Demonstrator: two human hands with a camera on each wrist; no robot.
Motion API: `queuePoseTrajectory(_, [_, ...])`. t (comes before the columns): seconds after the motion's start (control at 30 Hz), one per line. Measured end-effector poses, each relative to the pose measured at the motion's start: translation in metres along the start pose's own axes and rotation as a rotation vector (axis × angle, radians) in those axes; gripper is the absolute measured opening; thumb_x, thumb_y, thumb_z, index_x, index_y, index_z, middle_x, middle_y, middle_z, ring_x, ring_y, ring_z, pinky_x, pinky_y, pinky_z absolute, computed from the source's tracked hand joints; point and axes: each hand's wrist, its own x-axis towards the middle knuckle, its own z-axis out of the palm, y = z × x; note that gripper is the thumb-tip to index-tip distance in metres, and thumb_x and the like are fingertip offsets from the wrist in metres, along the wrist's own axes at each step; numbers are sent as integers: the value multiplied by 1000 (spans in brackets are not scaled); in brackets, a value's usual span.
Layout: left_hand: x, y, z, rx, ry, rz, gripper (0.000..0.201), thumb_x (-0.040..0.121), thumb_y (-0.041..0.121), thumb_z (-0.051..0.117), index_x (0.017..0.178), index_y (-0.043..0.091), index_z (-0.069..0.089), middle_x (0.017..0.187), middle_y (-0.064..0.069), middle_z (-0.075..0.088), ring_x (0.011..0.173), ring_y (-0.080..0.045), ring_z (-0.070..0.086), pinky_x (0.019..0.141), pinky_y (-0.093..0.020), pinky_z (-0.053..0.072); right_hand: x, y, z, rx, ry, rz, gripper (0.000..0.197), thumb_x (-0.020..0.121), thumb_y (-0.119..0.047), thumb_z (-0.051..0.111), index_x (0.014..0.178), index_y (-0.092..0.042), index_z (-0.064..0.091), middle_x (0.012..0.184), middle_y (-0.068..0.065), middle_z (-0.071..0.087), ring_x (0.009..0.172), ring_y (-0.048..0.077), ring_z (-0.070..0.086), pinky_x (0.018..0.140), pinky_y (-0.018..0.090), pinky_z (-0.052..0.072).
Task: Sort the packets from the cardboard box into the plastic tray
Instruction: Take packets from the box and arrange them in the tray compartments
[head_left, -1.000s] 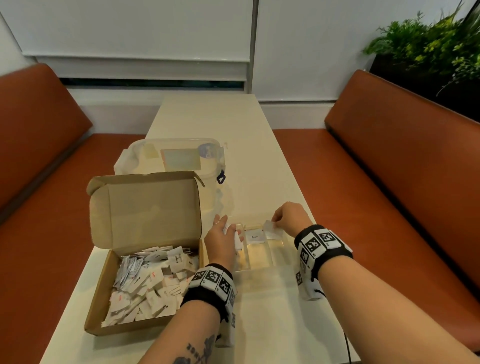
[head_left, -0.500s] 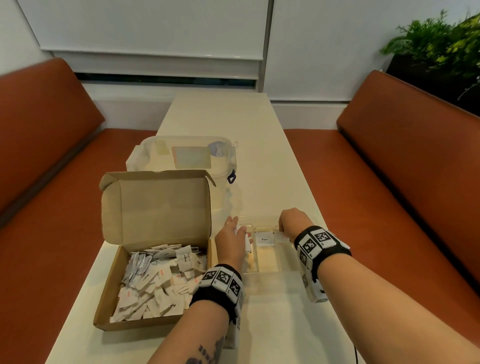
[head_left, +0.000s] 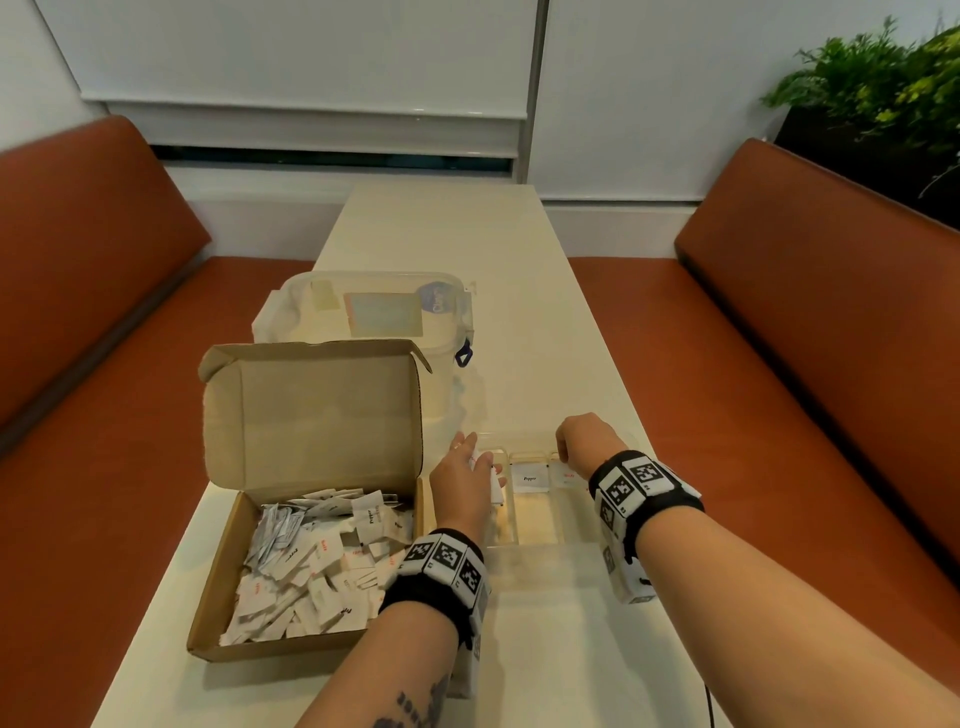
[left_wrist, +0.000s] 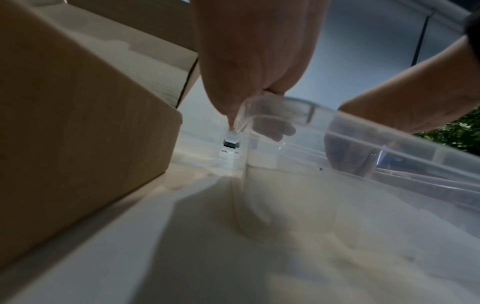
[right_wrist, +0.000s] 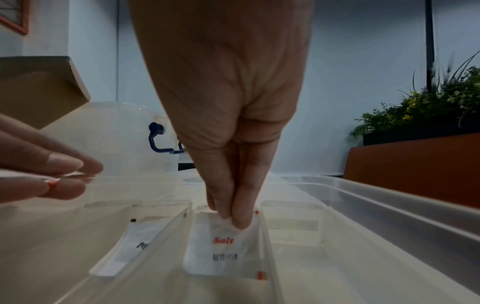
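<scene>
Packets (head_left: 311, 566) fill the cardboard box (head_left: 218, 582) in the head view, beside the plastic tray (head_left: 535, 540) where my left hand (head_left: 462, 488) holds white packets. Left wrist view: fingers (left_wrist: 270, 127) over the tray rim (grip blurred, cannot tell). Right wrist view: my right hand (right_wrist: 233, 207) pinches the Salt packet (right_wrist: 221, 246) inside a tray compartment; placing is under way, and next I should release it.

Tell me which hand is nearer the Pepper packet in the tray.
Roughly equal, perhaps right. The right hand pinches the Salt packet one compartment right of the Pepper packet; the left hand holds packets just left.
</scene>
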Motion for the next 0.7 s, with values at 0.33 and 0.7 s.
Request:
queuePoseTrajectory(0.33, [-3,1,-2,-34,6,-3,41,97,11,51,137,7,48,152,-2,35,117,-25,58,95,-36,51,-3,2,6,-7,-34,10,24,90,1,49,109,0,64,112,16,64,102,28,64,82,28,51])
queuePoseTrajectory(0.7, [-11,13,-5,-126,102,63,49,97,20,52,143,26,40,135,-3,54,120,-20,52,103,-31,41,-20,-14,-7,441,128,-61,18,91,-15,57,92,-3,69,88,10,68,78,19,63,73,27,52])
